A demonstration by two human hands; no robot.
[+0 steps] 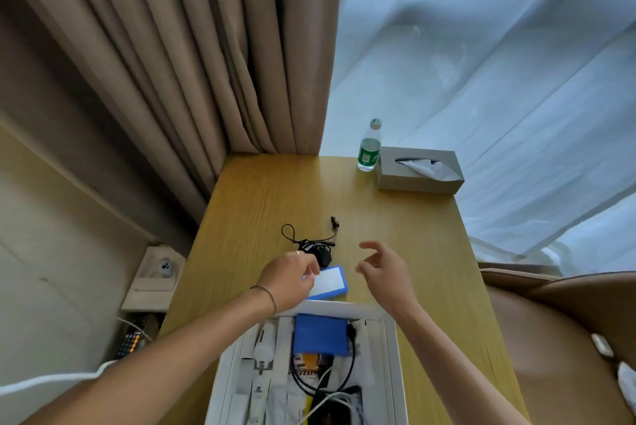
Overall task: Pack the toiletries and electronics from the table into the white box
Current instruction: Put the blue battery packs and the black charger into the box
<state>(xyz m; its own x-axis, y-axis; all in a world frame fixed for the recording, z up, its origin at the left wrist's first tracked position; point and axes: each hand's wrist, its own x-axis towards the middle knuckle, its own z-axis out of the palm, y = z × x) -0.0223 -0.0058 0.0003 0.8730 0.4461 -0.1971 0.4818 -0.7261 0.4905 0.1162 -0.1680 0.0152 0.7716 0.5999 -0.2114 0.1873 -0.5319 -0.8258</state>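
The white box (392, 356) sits at the table's near edge, holding a blue case (321, 335), black and white cables and white toiletry packets. Just beyond it lies a flat blue-edged pack with a white face (330, 282). A black cable bundle with a small charger (315, 245) lies further out on the wooden table (395, 225). My left hand (290, 278) hovers over the pack's left end, fingers curled down near the charger; whether it grips anything is hidden. My right hand (387, 270) hangs above the table right of the pack, fingers apart and empty.
At the far right of the table stand a green-labelled water bottle (370, 147) and a grey tissue box (420, 170). Beige curtains hang behind on the left, sheer white ones on the right. A brown chair (557, 321) stands to the right.
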